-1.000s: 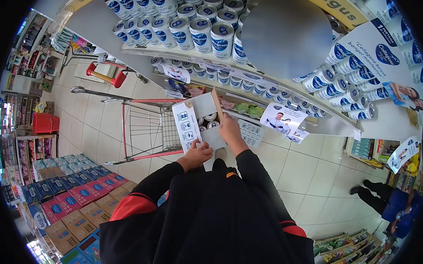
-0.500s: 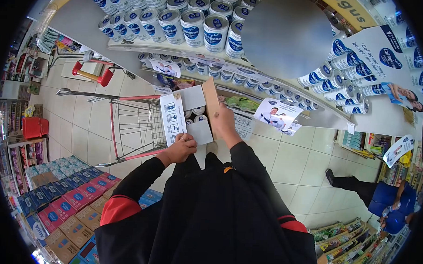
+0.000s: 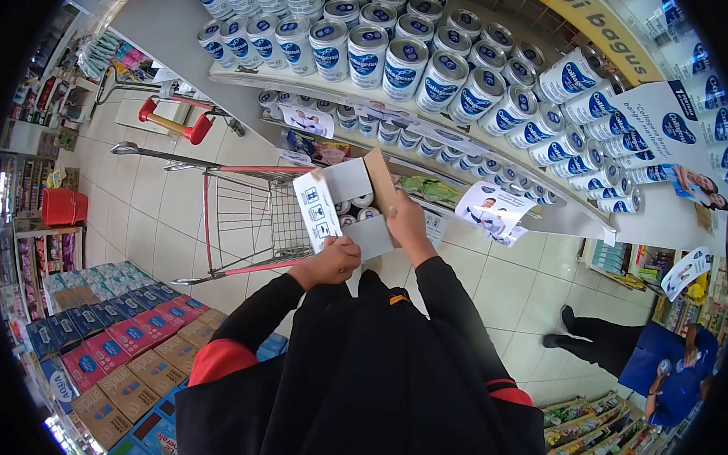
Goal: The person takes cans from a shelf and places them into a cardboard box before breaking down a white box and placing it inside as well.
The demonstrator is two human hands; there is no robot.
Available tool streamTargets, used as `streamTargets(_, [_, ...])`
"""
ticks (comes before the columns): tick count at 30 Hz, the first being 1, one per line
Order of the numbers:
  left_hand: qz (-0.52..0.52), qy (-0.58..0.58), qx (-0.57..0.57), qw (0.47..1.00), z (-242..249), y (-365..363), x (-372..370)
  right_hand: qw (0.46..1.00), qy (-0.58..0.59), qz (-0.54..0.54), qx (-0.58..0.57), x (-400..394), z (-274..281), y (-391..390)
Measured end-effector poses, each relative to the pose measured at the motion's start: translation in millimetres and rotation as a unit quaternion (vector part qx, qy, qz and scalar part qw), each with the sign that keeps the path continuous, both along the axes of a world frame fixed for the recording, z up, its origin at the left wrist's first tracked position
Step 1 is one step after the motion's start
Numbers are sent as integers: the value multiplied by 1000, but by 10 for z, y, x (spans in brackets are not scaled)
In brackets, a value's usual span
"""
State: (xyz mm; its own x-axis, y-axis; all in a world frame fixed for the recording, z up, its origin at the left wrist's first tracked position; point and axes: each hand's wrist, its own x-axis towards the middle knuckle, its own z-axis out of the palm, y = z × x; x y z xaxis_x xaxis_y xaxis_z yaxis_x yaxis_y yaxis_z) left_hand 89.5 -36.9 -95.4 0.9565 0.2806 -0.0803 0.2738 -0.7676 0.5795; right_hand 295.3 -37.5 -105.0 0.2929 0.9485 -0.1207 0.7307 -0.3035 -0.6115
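Note:
An open cardboard carton, white outside with brown inner flaps, is in front of my body with its flaps spread. Several cans with pale lids sit inside it. My left hand has its fingers curled at the carton's near left corner, by the flap with printed pictograms. On the other side, my right hand grips the raised brown flap and the right edge. What supports the carton from below is hidden.
A shopping cart stands just left of the carton. Ahead, a shelf holds rows of white-and-blue cans. Stacked drink boxes are at lower left. A person in blue stands at right, beside low racks.
The view has shifted, so carton and shelf appear farther right. Both hands stay on the carton. The person in blue shows both legs now, and the round blur over the cans is gone.

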Motion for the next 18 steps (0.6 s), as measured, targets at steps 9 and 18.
streamTargets(9, [201, -73, 66, 975, 535, -275, -484, 999, 13, 35, 32, -3, 144, 73])
streamTargets(18, [598, -140, -236, 753, -342, -536, -1088, 999, 43, 19, 16, 182, -136, -70])
